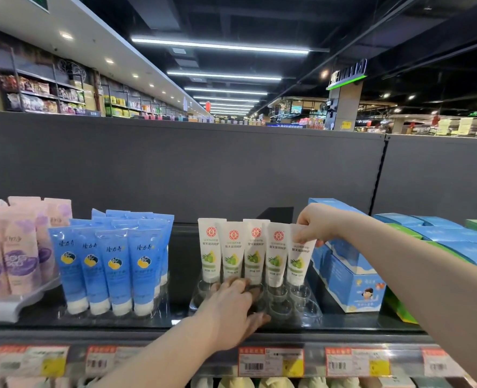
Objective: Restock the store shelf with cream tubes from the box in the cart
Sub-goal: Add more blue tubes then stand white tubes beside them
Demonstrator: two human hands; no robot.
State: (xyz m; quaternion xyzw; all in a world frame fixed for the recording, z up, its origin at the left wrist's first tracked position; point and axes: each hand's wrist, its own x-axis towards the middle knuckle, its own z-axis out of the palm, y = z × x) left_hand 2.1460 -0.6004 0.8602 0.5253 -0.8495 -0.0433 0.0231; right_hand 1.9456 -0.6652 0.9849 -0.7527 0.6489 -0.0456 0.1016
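**A:** From the head view, where does the cream tube stand?

**B:** The cream tube is in the back row of the clear tray, at that row's right end. It stands cap down and leans a little to the right. Four more white tubes stand in the same row to its left, side by side and upright, each with a red round mark and green fruit on it.

**A:** And the right hand?

**B:** The right hand is over the tray's back right corner. Its fingertips and thumb pinch the flat top edge of the cream tube.

**A:** The left hand?

**B:** The left hand lies on the front left part of the tray, palm down. Its fingers are spread loosely over the empty round sockets and reach the caps of the middle tubes, with the thumb along the tray's front edge. It has hold of nothing that I can make out.

**A:** What is around the tray?

**B:** The tray sits on the dark shelf. Blue tubes stand left of it, apart from it, and pink tubes are further left. Blue boxes sit just right of the tray. Price tags run along the rail below it.
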